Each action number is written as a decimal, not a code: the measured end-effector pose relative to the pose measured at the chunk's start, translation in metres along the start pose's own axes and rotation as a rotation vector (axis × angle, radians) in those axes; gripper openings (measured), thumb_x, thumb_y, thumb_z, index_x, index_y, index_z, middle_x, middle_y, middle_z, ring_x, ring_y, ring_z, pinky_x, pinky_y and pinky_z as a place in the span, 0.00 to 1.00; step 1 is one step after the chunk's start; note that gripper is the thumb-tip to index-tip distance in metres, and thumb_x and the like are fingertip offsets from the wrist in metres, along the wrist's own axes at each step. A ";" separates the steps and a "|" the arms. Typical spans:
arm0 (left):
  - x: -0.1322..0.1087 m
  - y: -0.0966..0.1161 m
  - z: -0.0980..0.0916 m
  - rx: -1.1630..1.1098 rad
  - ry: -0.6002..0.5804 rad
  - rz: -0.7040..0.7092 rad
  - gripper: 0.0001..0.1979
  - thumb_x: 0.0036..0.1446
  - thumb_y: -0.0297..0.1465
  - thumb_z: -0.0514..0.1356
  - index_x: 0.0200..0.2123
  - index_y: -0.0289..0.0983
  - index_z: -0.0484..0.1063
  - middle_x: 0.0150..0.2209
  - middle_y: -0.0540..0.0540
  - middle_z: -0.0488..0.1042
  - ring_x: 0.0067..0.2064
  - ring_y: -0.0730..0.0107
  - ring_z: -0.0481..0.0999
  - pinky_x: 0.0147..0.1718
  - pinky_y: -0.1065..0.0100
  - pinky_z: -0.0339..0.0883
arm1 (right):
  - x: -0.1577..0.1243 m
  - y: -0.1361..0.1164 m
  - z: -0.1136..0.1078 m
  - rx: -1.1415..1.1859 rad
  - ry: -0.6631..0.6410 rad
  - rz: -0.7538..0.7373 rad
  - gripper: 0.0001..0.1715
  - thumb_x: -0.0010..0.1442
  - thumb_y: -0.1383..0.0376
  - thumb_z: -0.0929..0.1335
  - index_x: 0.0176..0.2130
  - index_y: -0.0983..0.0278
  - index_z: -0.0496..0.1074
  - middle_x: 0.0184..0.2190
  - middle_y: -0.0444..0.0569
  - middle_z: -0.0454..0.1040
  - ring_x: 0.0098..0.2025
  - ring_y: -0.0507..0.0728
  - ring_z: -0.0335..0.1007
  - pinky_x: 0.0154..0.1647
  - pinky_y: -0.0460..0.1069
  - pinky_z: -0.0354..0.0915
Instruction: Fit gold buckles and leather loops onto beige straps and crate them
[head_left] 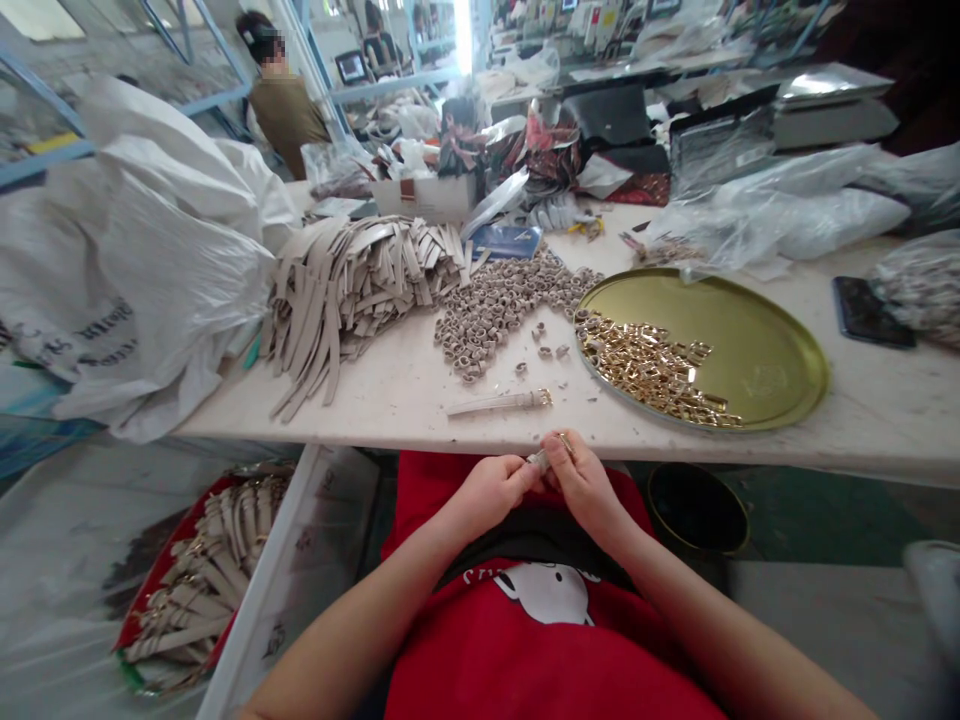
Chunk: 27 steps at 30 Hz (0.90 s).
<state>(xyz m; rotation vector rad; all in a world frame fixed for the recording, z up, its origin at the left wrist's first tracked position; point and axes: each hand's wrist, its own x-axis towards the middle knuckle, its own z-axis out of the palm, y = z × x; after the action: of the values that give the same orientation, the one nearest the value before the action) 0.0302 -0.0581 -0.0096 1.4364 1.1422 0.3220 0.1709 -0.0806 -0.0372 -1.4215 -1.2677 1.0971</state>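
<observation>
- Gold-and-beige fitting (537, 461), head view: held in a tight pinch between the fingertips of the left hand (489, 492) and right hand (586, 490), both clenched on it just off the near edge of the desk (375, 385).
- Handling: a close fingertip pinch, with both hands near each other, appeared best suited to so small a piece.
- Hidden: the fingers covered most of the fitting, so its exact form could not be made out.
- On the desk: a heap of beige straps (352, 300), scattered beige loops (480, 315), and one buckled strap (499, 403).
- Right: gold buckles (645, 370) on a round brass tray (757, 340).
- Lower left: a red crate (180, 570), partly hidden by the desk's white side panel.
</observation>
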 end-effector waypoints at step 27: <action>0.080 -0.014 -0.173 0.901 0.790 0.022 0.08 0.57 0.30 0.53 0.39 0.37 0.68 0.42 0.43 0.70 0.46 0.64 0.68 0.47 0.66 0.58 | 0.095 0.036 -0.015 -1.025 -0.037 -0.734 0.22 0.60 0.55 0.60 0.49 0.63 0.69 0.49 0.56 0.70 0.50 0.64 0.64 0.51 0.57 0.56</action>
<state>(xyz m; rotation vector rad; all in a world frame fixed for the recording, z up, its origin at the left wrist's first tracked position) -0.0690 0.1050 -0.0118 2.1902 2.0772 0.4336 0.2000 0.0105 -0.0741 -1.3701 -2.2874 -0.0904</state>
